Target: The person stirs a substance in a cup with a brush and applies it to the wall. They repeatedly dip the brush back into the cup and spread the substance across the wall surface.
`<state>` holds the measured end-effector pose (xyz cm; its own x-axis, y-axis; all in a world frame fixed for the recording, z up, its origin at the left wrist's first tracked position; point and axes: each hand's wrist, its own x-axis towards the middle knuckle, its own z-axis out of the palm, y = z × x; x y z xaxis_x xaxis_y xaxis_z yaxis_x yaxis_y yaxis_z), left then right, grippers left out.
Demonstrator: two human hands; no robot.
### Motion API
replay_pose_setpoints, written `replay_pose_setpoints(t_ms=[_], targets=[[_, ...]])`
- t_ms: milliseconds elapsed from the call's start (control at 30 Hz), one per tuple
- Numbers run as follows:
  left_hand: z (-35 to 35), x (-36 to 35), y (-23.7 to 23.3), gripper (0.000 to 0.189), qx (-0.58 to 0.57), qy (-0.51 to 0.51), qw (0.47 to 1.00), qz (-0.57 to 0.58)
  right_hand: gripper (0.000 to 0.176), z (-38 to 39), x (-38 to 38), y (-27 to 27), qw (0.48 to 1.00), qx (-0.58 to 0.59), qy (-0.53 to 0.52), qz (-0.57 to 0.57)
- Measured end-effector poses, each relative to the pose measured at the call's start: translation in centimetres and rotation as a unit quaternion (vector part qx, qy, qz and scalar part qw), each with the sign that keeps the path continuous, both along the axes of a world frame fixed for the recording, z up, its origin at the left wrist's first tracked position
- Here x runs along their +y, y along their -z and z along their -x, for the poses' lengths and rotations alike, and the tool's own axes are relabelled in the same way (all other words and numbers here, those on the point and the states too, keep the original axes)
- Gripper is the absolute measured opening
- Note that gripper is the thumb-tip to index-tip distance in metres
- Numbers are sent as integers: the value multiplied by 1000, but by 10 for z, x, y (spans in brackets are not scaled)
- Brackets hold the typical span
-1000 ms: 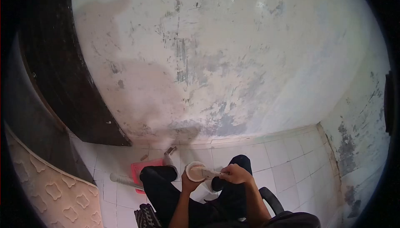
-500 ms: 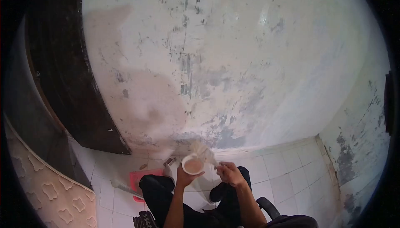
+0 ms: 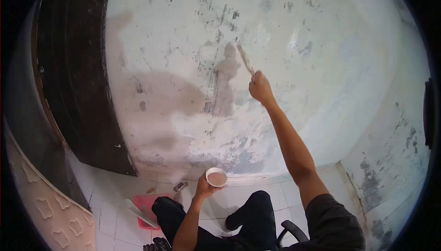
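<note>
Gripping the brush (image 3: 245, 58), the right hand (image 3: 260, 88) is nearer the wall (image 3: 298, 90), its long axis slanting up-left, above the cup (image 3: 217, 169) clasped by the left hand (image 3: 203, 187).

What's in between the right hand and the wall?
A slim tool, gripped by the right hand, its far end at the wall, as the head view shows.

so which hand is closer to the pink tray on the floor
Left: the left hand, holding the white cup, is just up and to the right of the pink tray in view. The right hand is up at the wall, much farther off.
</note>
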<state>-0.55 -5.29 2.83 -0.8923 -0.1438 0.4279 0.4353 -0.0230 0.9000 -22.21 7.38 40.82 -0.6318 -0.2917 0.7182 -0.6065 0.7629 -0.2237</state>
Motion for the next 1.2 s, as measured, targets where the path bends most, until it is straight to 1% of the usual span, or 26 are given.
replay_pose_setpoints(t_ms=[33,100,133,200,233,300,333,367,400,467,500,600,633,700,733,767,900,933,1000,1033,1067,1100,1167,1200], targets=[[-5,0,-9,72,0,3,1000,-5,23,-6,-8,-14,999,37,31,-10],[-11,-4,-24,74,5,-12,996,85,28,-32,-28,-47,990,27,135,-22],[-10,-3,-23,74,4,-9,997,81,30,-37,-35,-61,988,27,147,-26],[-7,1,-15,69,23,-7,1000,18,31,-44,-49,-85,986,24,160,-36],[-7,2,-11,69,20,-5,1000,12,34,-49,-57,-95,982,34,182,-42],[-8,2,-12,69,32,-21,999,29,38,-36,-68,-103,976,37,205,-56],[-9,2,-15,70,34,-25,998,53,40,-24,-73,-105,972,16,218,-90],[-10,4,-15,70,26,-21,998,50,42,-15,-76,-103,965,-6,232,-124],[-11,4,-13,70,31,-24,998,49,42,-10,-80,-101,964,-14,235,-126],[-16,-1,-27,71,23,-33,997,60,37,-9,-95,-95,957,-67,202,-199],[-16,-2,-28,71,19,-32,997,61,37,-12,-101,-88,956,-71,202,-198],[-16,-7,-31,72,25,-32,998,52,26,-25,-118,-70,938,-146,232,-212],[-16,-8,-31,71,33,-32,998,49,26,-23,-120,-62,937,-147,233,-213],[-17,-10,-30,71,42,-31,998,46,27,-25,-123,-48,914,-195,248,-254],[-17,-11,-29,70,52,-44,996,64,28,-30,-122,-40,906,-190,251,-284],[-17,-12,-29,69,62,-57,993,83,28,-36,-121,-32,906,-189,251,-284],[-18,-14,-30,67,44,-62,995,61,27,-46,-112,-5,879,-188,233,-371],[-17,-14,-28,67,41,-50,997,45,27,-49,-109,-3,880,-184,235,-369],[-13,-14,-22,67,43,-36,998,31,27,-51,-105,-4,811,-239,215,-488],[-11,-14,-16,67,33,-22,999,6,27,-44,-105,-5,814,-236,218,-484],[-7,-13,-10,67,25,-8,999,-19,28,-37,-105,-6,800,-259,215,-496],[-9,-13,-15,67,31,-5,999,-15,28,-30,-105,-11,786,-282,213,-507],[-19,-14,-29,67,8,-19,1000,-17,29,-27,-106,-32,798,-265,214,-497],[-7,-12,-4,67,12,-15,1000,-24,30,-26,-107,-43,806,-251,209,-493]])
